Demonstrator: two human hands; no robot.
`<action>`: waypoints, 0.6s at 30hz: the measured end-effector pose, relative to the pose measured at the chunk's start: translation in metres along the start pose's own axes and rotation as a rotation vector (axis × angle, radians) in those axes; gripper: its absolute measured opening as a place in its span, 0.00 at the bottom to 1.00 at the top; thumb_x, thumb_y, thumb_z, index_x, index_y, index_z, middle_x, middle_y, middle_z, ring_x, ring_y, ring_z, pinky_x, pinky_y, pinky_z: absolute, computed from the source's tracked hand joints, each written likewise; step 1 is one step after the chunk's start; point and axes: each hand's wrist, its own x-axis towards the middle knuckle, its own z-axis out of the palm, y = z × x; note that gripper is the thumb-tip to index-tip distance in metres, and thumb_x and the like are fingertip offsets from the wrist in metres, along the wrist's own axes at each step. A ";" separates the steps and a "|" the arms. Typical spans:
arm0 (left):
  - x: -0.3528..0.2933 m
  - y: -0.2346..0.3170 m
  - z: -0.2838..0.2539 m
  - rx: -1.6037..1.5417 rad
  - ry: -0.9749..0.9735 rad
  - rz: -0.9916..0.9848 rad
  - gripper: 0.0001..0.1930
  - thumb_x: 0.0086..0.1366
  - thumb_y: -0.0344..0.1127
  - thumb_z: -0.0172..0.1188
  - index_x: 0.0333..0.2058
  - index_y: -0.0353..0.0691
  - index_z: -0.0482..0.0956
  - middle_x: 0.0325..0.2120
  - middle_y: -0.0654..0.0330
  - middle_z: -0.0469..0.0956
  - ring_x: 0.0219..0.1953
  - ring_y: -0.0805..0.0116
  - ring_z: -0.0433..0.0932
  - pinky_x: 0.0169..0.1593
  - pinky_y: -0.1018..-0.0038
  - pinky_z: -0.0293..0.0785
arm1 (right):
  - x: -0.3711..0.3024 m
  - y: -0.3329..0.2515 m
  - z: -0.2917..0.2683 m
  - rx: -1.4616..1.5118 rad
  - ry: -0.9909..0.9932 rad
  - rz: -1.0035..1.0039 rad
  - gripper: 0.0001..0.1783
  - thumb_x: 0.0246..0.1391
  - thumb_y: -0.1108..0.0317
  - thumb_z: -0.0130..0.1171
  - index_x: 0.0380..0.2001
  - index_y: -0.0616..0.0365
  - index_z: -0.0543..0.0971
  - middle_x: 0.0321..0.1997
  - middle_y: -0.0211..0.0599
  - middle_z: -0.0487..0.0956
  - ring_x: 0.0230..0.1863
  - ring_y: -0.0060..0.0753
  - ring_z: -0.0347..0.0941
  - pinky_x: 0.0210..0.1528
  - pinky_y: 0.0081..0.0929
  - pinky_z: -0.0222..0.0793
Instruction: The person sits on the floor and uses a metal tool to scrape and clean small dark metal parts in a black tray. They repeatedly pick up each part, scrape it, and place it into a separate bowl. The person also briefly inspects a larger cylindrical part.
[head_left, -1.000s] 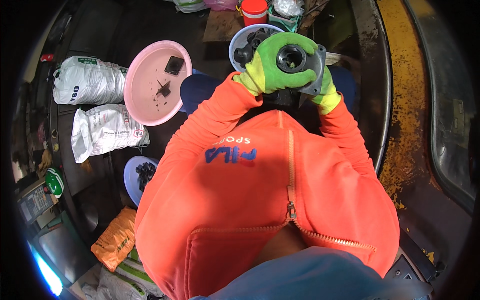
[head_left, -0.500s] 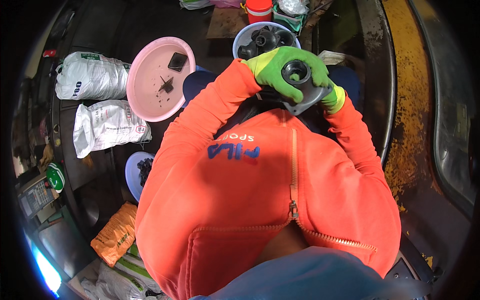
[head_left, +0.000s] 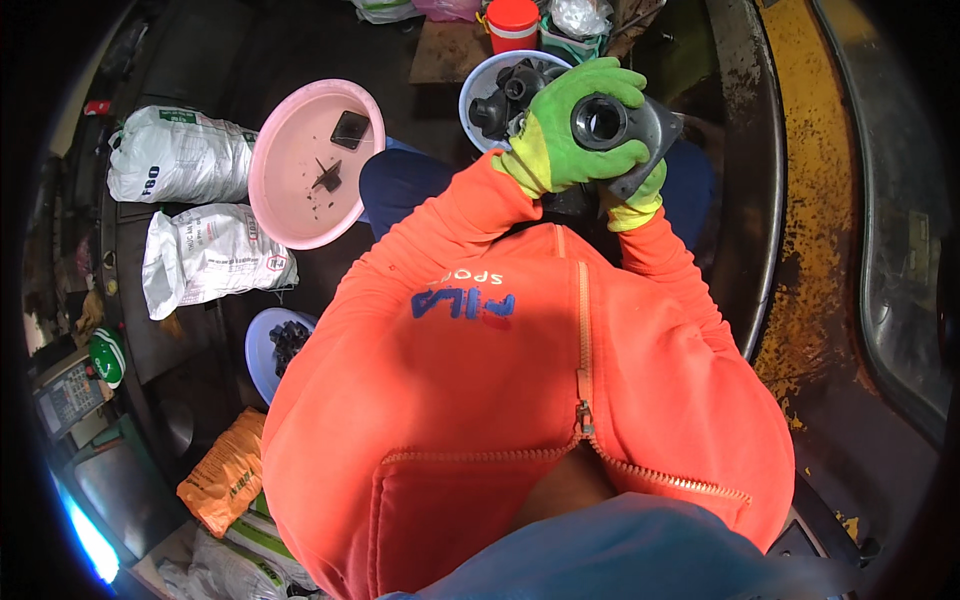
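In front of my chest is a black plastic part (head_left: 652,140) with a round open collar and a flat, square-cornered flange. My left hand (head_left: 580,125), in a green glove with a yellow cuff, is closed around its collar. The thumb lies along the near side, and the fingers curl over the far side. Light shows through the collar's hole. Below the flange is my right hand (head_left: 640,190), gloved alike; the part hides its fingers. Just beyond my left hand, a light blue basin (head_left: 468,105) holds several similar black parts (head_left: 505,95).
To the left stands a pink basin (head_left: 290,215) with a dark square piece and black scraps. White sacks (head_left: 180,155) lie beside it. Nearer is a small blue basin (head_left: 256,350) of black bits. On the right runs a rusty yellow machine side (head_left: 815,200). A red bucket (head_left: 513,22) stands far back.
The black part has turned and shifted slightly right and up with my left hand. My right hand has slid lower, behind the flange. The collar's hole, partly filled with green before, is open now.
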 end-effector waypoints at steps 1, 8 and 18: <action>0.000 -0.001 -0.003 -0.007 -0.003 0.020 0.25 0.41 0.31 0.71 0.42 0.39 0.76 0.48 0.55 0.75 0.55 0.56 0.69 0.58 0.63 0.63 | 0.000 -0.002 0.002 0.138 -0.007 0.049 0.31 0.59 0.56 0.49 0.60 0.61 0.59 0.59 0.42 0.66 0.59 0.38 0.65 0.61 0.35 0.62; 0.004 0.003 -0.015 -0.046 -0.123 0.022 0.24 0.42 0.31 0.70 0.42 0.40 0.76 0.48 0.55 0.75 0.56 0.56 0.68 0.58 0.61 0.64 | 0.016 -0.042 0.003 -0.521 -0.225 -0.048 0.30 0.48 0.64 0.61 0.55 0.58 0.67 0.53 0.36 0.72 0.55 0.32 0.69 0.56 0.29 0.65; 0.015 0.005 -0.024 -0.126 -0.300 0.102 0.20 0.42 0.34 0.71 0.37 0.40 0.77 0.44 0.57 0.77 0.54 0.55 0.71 0.56 0.63 0.68 | 0.020 -0.052 -0.014 -0.500 -0.502 0.045 0.33 0.40 0.67 0.67 0.53 0.55 0.70 0.52 0.32 0.74 0.53 0.31 0.70 0.55 0.29 0.66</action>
